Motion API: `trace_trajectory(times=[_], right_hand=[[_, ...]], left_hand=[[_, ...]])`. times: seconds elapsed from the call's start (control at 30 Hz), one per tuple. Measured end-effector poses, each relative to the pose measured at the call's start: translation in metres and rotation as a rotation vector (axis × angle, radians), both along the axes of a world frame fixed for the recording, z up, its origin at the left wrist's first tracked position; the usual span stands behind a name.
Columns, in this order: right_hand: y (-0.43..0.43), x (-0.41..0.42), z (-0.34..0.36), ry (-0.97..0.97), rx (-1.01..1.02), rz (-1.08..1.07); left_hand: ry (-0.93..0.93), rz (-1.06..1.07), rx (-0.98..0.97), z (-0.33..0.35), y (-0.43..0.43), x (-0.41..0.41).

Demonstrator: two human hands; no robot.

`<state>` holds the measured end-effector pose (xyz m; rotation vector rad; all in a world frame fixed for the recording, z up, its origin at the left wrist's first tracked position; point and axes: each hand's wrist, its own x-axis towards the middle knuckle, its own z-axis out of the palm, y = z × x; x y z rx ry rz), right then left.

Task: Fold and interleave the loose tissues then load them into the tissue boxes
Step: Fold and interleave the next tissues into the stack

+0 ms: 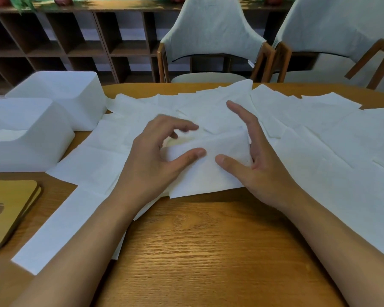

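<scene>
Left of the two hands (155,156) (259,160) are two tissue boxes (60,94) (20,134) and two stacked lids (11,209); beyond them, two chairs (213,29) (341,29); all around, loose tissues (319,151) too many to count.

Beyond your wooden tabletop (197,251) stand a cloth-covered chair (213,34) and a second chair (333,29); behind them, a dark open shelf (64,41).

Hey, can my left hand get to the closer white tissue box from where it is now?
Probably yes. The left hand sits at the folded tissue, and only flat loose tissues lie between it and the nearer tissue box.
</scene>
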<state>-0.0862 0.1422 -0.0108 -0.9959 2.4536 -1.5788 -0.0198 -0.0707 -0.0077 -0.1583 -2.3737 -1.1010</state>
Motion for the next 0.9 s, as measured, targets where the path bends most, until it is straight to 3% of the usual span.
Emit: trace_trajectory(times=[0.13, 0.23, 0.33, 0.43, 0.57, 0.77, 0.9], right_hand=[[0.005, -0.007, 0.005, -0.023, -0.122, -0.062], [0.006, -0.006, 0.009, -0.096, -0.153, -0.019], [0.009, -0.007, 0.01, -0.14, -0.053, 0.085], [0.01, -0.012, 0.003, -0.121, -0.025, -0.016], [0.017, -0.024, 0.001, -0.081, -0.1, -0.153], [0.018, -0.03, -0.003, -0.066, -0.138, -0.265], [0.016, -0.03, -0.004, -0.06, -0.142, -0.255]], left_hand=[[-0.209, -0.045, 0.328, 0.003, -0.002, -0.001], [-0.2, -0.026, 0.342, -0.001, -0.004, -0.002], [-0.161, 0.0, 0.368, 0.0, -0.001, -0.002], [-0.127, 0.017, 0.366, -0.002, 0.002, -0.004], [-0.097, 0.093, 0.218, -0.01, -0.003, -0.006], [-0.169, -0.055, -0.279, -0.024, -0.004, -0.005], [-0.145, -0.051, -0.382, -0.028, -0.004, -0.009]])
